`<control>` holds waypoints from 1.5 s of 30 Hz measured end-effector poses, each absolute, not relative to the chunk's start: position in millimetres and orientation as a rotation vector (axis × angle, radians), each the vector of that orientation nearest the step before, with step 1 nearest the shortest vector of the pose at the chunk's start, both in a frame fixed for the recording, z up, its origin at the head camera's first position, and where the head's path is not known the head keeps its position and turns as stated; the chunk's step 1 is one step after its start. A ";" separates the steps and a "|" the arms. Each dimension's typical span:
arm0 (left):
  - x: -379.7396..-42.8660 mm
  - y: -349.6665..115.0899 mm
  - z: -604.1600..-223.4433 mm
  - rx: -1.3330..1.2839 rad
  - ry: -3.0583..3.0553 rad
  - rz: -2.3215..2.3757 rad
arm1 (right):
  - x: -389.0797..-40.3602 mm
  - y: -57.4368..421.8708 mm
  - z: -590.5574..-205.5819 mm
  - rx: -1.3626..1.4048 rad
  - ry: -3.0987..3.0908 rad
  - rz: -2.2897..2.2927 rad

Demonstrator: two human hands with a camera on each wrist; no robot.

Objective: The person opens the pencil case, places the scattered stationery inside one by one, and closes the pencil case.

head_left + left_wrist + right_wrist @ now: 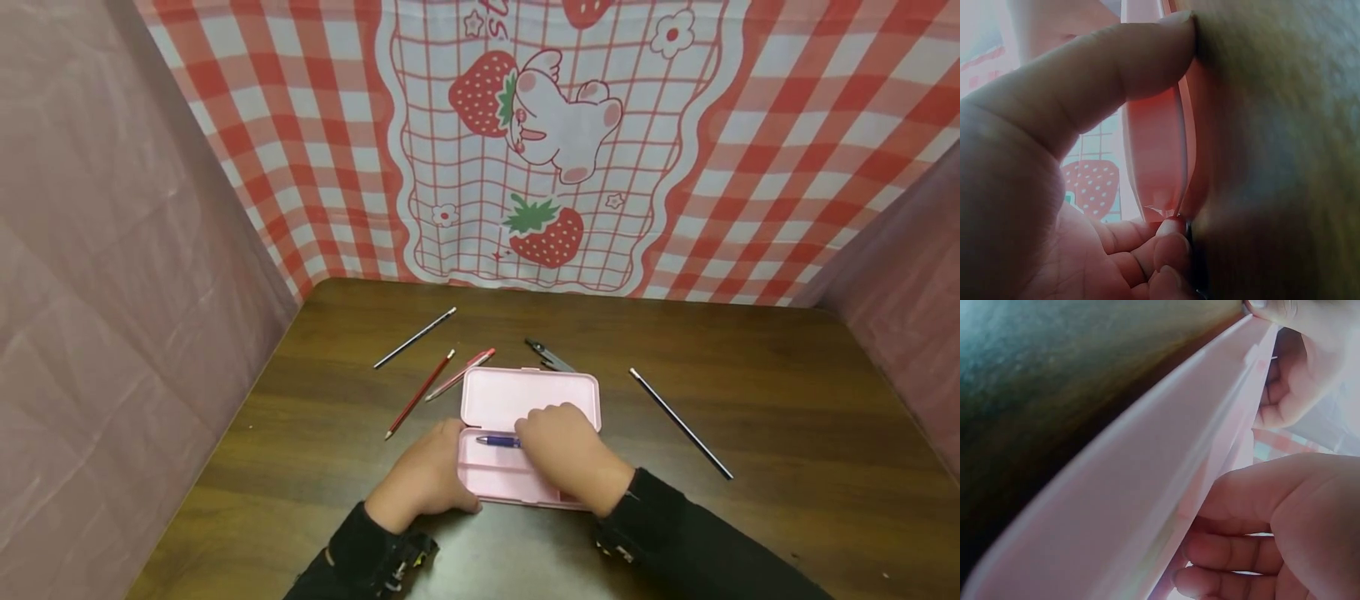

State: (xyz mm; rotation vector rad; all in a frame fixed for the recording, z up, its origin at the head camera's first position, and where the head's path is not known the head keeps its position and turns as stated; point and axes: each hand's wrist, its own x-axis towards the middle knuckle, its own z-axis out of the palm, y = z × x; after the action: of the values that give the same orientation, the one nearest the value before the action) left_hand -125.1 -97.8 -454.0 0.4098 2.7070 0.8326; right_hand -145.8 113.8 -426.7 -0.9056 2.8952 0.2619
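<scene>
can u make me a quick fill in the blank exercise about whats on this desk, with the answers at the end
The open pencil case is ____ in colour.
In the head view, the pen points its tip away from the right hand and toward the ____ hand.
The grey compass lies just beyond the case's open ____.
In the head view, exactly one pencil lies to the ____ of the case.

Missing words: pink; left; lid; right

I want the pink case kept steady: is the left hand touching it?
Touching. The left wrist view shows the left hand with its fingers against one end of the pink case.
</scene>
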 end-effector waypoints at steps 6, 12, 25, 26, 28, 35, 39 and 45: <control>-123.3 -98.1 -455.5 0.403 2.696 0.842 | -146.0 114.7 -427.2 -0.855 2.903 0.213; -122.8 -98.0 -455.2 0.406 2.692 0.846 | -145.5 116.3 -431.1 -0.845 2.931 0.155; -126.0 -95.5 -457.4 0.385 2.694 0.879 | -142.3 137.5 -431.0 -0.699 3.004 -0.110; -126.0 -95.3 -457.2 0.393 2.696 0.880 | -141.9 141.0 -428.8 -0.695 3.019 -0.127; -125.8 -95.2 -456.7 0.403 2.704 0.879 | -142.3 147.7 -424.2 -0.678 3.039 -0.155; -124.2 -96.8 -454.8 0.395 2.709 0.864 | -144.9 172.5 -397.2 -0.522 3.050 -0.398; -124.8 -96.9 -456.0 0.377 2.698 0.864 | -144.2 190.6 -380.4 -0.438 3.051 -0.625; -125.2 -97.1 -457.1 0.374 2.699 0.867 | -145.8 225.3 -372.7 -0.253 3.065 -0.781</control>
State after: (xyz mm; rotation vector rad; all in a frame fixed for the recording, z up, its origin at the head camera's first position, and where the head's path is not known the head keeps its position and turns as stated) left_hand -125.2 -97.1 -457.1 0.3744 2.6986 0.8675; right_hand -145.8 225.3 -372.7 -0.2530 3.0650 -0.7807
